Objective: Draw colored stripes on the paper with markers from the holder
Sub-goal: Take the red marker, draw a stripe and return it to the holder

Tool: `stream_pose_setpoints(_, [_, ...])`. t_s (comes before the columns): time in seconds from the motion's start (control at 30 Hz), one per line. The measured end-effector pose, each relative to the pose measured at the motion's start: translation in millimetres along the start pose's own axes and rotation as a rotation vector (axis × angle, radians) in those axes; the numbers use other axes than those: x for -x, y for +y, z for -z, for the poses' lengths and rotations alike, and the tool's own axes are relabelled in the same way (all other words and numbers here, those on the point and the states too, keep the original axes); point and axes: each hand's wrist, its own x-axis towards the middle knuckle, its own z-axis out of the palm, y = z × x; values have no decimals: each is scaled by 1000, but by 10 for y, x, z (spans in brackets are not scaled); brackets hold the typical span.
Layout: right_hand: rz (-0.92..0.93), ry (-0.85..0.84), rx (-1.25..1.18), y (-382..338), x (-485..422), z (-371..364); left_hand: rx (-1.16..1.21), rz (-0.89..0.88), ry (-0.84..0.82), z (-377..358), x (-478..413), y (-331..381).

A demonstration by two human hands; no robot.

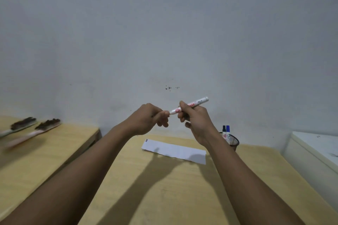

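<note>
White marker point(190, 106) slants up-right between hands.

- I see my right hand point(196, 120) holding a white marker point(190, 105) mid-frame, its grip closed around the barrel.
- My left hand point(148, 119) pinches the marker's lower-left end.
- Below lies the paper point(173, 150) on the worktop point(164, 188), two short stripes point(146, 140) at its left end.
- The mesh holder point(232, 141) stands right of centre with two markers.

A plain room: wooden desks point(164, 188) against a bare (scuffed) wall point(164, 33).
</note>
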Motion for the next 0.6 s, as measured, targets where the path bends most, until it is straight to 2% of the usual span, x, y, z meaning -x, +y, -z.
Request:
stream_pose_setpoints(0.07, [-60, 5, -74, 166, -117, -45, 184, 81, -82, 32, 37, -192])
stream_pose_setpoints(0.13, [-96, 1, -112, 344, -230, -63, 197, 133, -81, 9, 55, -436])
stream_pose_setpoints(0.33, [-97, 21, 43, 957, -487, -300, -260, 224, 60, -309, 17, -1304])
stream_pose_setpoints(0.4, [-97, 31, 126, 1170, -591, -394, -376, 203, 83, -462, 10, -1554])
stream_pose_setpoints(0.5, [-100, 8, 204, 1439, -756, -540, -471, 146, 45, -660, 9, -1814])
stream_pose_setpoints(0.6, [-129, -34, 185, 1611, -905, -679, -445, 144, 32, -789, 37, -1919])
